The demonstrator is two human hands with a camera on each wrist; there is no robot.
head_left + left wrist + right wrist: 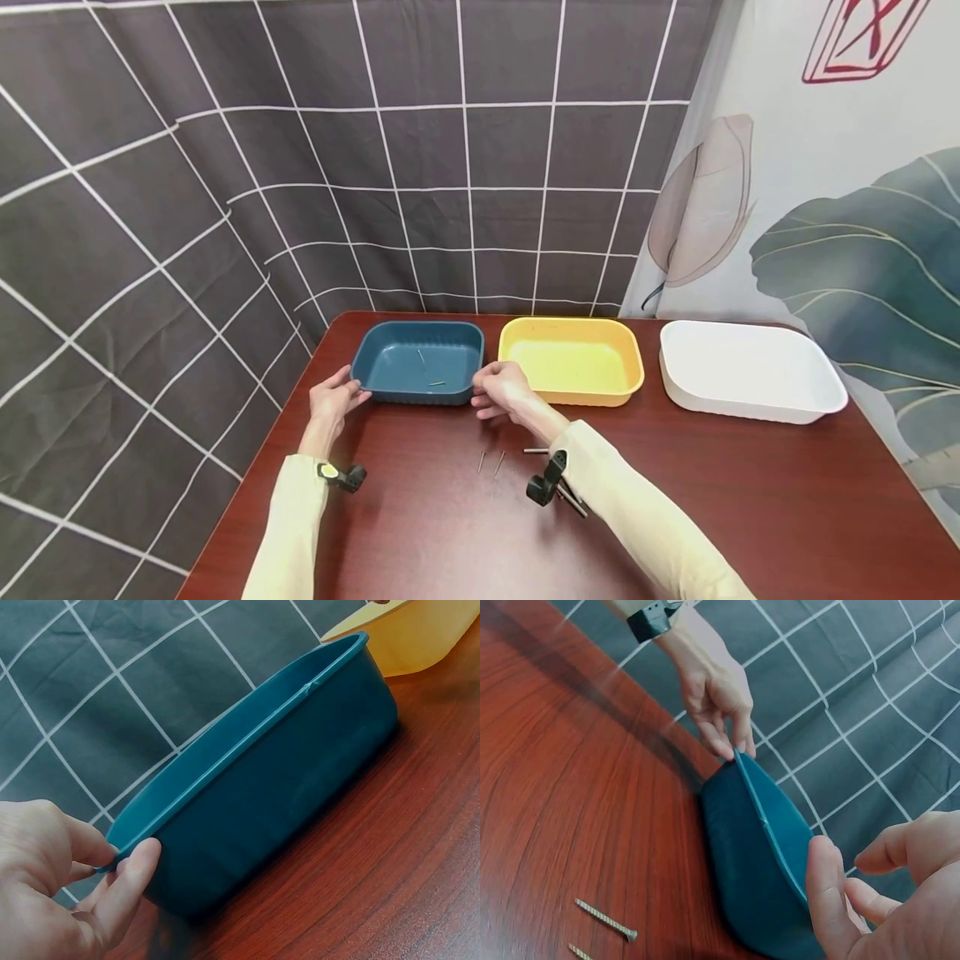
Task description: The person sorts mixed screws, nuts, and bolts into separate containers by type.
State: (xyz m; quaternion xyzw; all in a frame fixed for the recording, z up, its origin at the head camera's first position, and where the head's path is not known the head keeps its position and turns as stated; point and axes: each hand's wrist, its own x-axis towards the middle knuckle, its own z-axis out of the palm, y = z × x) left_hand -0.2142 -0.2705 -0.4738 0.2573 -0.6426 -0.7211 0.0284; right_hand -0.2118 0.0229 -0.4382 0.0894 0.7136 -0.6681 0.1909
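Two thin bits (437,383) are in the blue tray (416,397), screws (604,918) lie outside; the left hand (330,402) pinches its rim, the right hand (506,390) has bent fingers, grip unclear

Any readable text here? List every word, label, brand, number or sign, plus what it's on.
No readable words, labels, brands or numbers.
Red mark on the white leaf-print curtain: cut off by the frame; can't tell if it's a character or a drawing.
Black wrist strap on the left arm: any marks too small and blurred.
Blue tray: no lettering visible.
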